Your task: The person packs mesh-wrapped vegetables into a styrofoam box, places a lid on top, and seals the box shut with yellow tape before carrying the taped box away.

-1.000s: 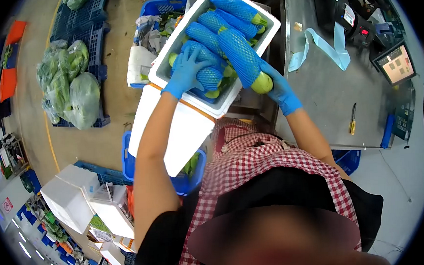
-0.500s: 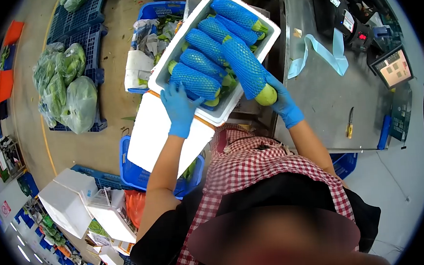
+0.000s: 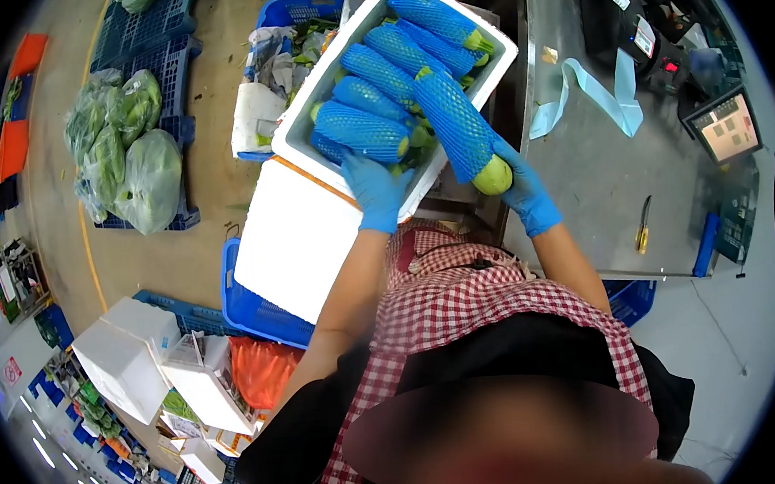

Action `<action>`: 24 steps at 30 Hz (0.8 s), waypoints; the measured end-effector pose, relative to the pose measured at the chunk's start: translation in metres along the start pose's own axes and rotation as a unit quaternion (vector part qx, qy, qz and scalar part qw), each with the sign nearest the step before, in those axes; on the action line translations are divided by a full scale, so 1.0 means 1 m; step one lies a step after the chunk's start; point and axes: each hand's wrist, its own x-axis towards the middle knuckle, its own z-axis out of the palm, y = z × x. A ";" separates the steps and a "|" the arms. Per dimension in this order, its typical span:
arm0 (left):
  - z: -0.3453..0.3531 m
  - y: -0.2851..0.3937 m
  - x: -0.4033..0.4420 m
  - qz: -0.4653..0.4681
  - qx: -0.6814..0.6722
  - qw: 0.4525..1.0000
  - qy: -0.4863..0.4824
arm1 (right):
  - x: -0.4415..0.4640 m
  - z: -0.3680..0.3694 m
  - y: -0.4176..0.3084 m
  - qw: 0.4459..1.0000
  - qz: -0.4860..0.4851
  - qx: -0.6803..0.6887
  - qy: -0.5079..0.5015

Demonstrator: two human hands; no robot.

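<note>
My right hand (image 3: 526, 189) is closed around the lower end of a pale green zucchini (image 3: 460, 122) in a blue foam net, lying slanted over the box's right side. Its bare rounded end sticks out by my thumb. My gloved left hand (image 3: 375, 189) reaches into the near left corner of the white foam box (image 3: 290, 141), thumb apart from the fingers; some fingertips are hidden. Beside it lies a netted zucchini (image 3: 363, 132), with part of another blue net (image 3: 328, 147) under it. Several more netted zucchini (image 3: 377, 72) fill the box.
A white foam lid (image 3: 294, 239) leans below the box over a blue crate (image 3: 250, 308). At right, a steel table (image 3: 580, 195) bears a light blue strip (image 3: 617, 108), a yellow-handled knife (image 3: 642, 226) and a scale with a screen (image 3: 723, 124). Bagged greens (image 3: 125, 160) lie on pallets at left.
My left hand has moved right and down into the box corner, off the nearest zucchini. That zucchini sits slightly farther up, showing another net beneath. My right hand keeps its hold.
</note>
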 end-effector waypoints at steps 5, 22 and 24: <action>0.081 -0.020 0.018 -0.058 -0.071 0.994 0.051 | -0.001 0.011 0.003 1.000 0.016 0.000 -0.014; -0.131 -0.010 0.030 0.167 -0.100 0.969 -0.149 | -0.026 -0.026 -0.002 0.998 0.017 0.054 0.035; -0.164 -0.017 0.035 0.058 -0.262 0.935 -0.233 | -0.019 -0.020 0.000 0.999 0.005 0.053 -0.003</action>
